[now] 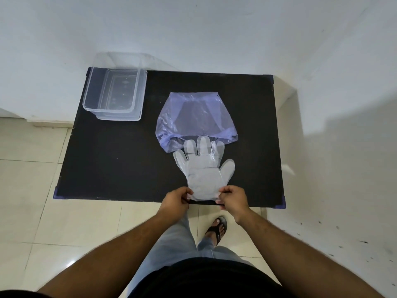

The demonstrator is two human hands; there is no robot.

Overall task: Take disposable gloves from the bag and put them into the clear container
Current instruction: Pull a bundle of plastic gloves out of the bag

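A stack of clear disposable gloves (204, 168) lies flat on the black table (120, 164), fingertips pointing into the mouth of a pale purple plastic bag (193, 112). My left hand (177, 201) pinches the left corner of the glove cuff at the table's near edge. My right hand (233, 200) pinches the right corner of the same cuff. The clear container (115, 95) stands empty at the table's far left corner, well away from both hands.
The table stands against a white wall (193, 35), with tiled floor (64, 222) to its left and in front. My legs and a sandalled foot (218, 227) are just below the table's near edge.
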